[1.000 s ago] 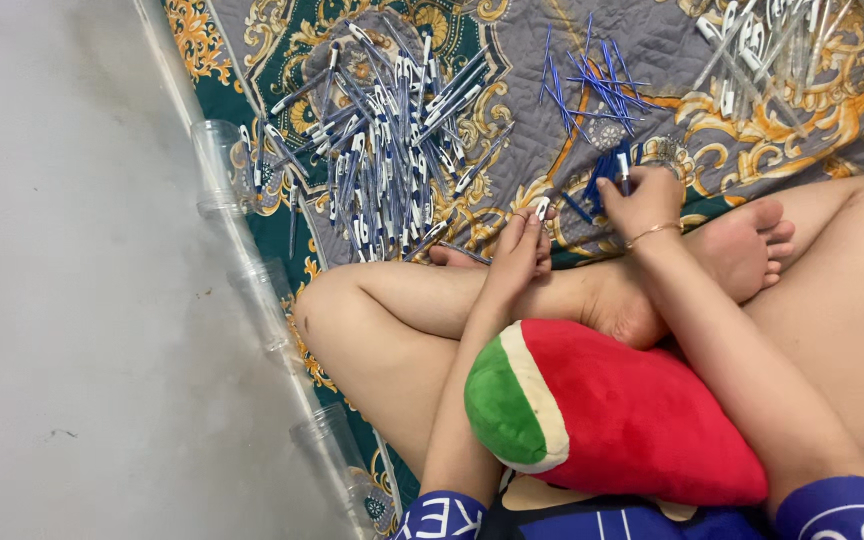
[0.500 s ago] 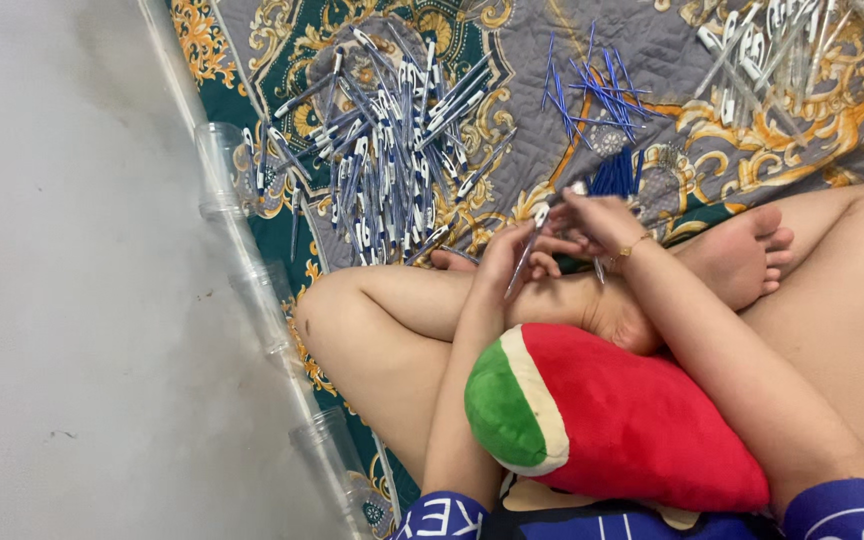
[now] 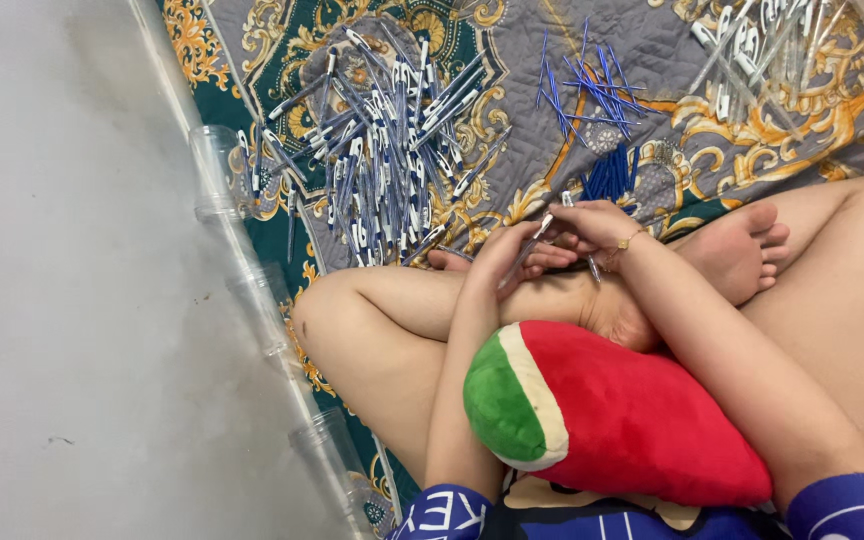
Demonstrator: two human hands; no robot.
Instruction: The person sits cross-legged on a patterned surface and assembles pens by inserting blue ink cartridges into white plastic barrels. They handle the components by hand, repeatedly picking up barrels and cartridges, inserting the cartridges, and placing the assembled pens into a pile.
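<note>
Patterned gold-and-green blanket (image 3: 512, 190) covered the floor. Since a second ago, the right hand (image 3: 597, 228) had left the loose blue refills (image 3: 592, 95) at twelve o'clock. Both hands' fingers now pinched one thin clear plastic pen barrel (image 3: 530, 248) with the left hand (image 3: 507, 258) above the crossed legs.

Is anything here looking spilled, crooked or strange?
Nothing looks damaged. The pens lie in a loose, crisscross heap on the blanket, and the blue refills are scattered nearby. Both hands hold one pen over the crossed legs.
</note>
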